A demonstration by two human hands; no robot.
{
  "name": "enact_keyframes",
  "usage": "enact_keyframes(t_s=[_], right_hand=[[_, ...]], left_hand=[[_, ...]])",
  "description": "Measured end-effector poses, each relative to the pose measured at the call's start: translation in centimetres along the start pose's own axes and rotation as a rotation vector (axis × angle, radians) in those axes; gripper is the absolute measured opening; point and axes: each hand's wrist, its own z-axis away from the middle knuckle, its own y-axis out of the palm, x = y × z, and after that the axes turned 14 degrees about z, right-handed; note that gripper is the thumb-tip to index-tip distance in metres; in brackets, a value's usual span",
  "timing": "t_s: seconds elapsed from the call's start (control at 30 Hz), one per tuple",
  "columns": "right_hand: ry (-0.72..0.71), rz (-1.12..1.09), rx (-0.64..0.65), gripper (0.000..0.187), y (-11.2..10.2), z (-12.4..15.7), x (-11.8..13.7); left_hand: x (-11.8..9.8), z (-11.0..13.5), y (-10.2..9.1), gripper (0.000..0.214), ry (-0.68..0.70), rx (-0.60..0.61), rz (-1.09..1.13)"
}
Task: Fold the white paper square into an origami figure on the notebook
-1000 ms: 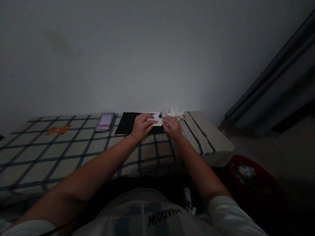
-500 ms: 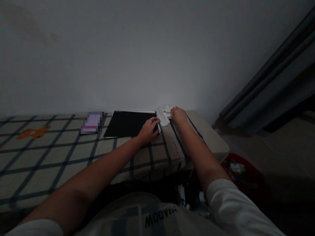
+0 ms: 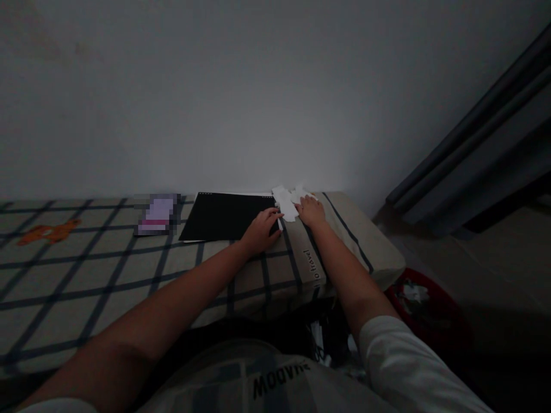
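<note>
A black cover with small punched holes along its far edge (image 3: 228,217), probably a loose-leaf pad, lies on the checked cloth with white sheets peeking out beneath. My left hand (image 3: 262,230) rests on its right end, fingers stretched and apart, fingertips reaching the edge of a white paper piece (image 3: 285,205). That piece is irregularly shaped and lies flat beside the cover. Just right of it, my right hand (image 3: 311,212) lies spread over a second white paper piece (image 3: 300,193), hiding much of it.
A checked cloth (image 3: 129,269) covers the surface against the wall. A phone-like object with a blurred lilac screen (image 3: 157,213) and an orange animal-shaped figure (image 3: 50,232) are at left. On the floor at right stands a red basin (image 3: 447,298) with pale scraps, near a dark curtain (image 3: 469,137).
My right hand had its fingers curled at the right-hand paper; now it lies flat on it, slightly lower. The paper pieces lie flatter. My left hand stays at the cover's edge.
</note>
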Motion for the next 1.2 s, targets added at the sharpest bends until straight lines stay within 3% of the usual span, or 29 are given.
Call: enact_keyframes(t_s=[0.2,0.4,0.6,0.7,0.93,1.1,1.2], right_hand=[[0.011,-0.032,-0.137,0.055,-1.5,0.6,-0.8],[0.045,-0.077,-0.326,0.063,-1.5,2.2,-1.0],[-0.055,-0.171,-0.444,0.044,-3.7,3.6,1.9],[-0.189,-0.227,-0.390,0.033,-5.6,4.0,5.5],[-0.380,-0.363,-0.155,0.046,-8.5,5.1,16.3],[-0.385,-0.293,0.121,0.064,-8.2,6.3,21.4],[-0.421,-0.256,0.150,0.062,-7.1,6.7,22.2]], left_hand=[[0.1,0.0,-0.1,0.046,0.019,-0.047,0.004],[-0.1,0.3,-0.8,0.045,0.031,-0.100,-0.005],[-1.6,2.1,-2.3,0.043,-0.010,-0.100,-0.085],[-1.8,3.4,-3.4,0.045,-0.103,-0.123,-0.162],[0.6,7.7,-8.5,0.057,-0.444,-0.271,-0.367],[1.8,10.9,-9.8,0.062,-0.519,-0.150,-0.451],[1.8,11.9,-8.9,0.061,-0.529,-0.072,-0.483]])
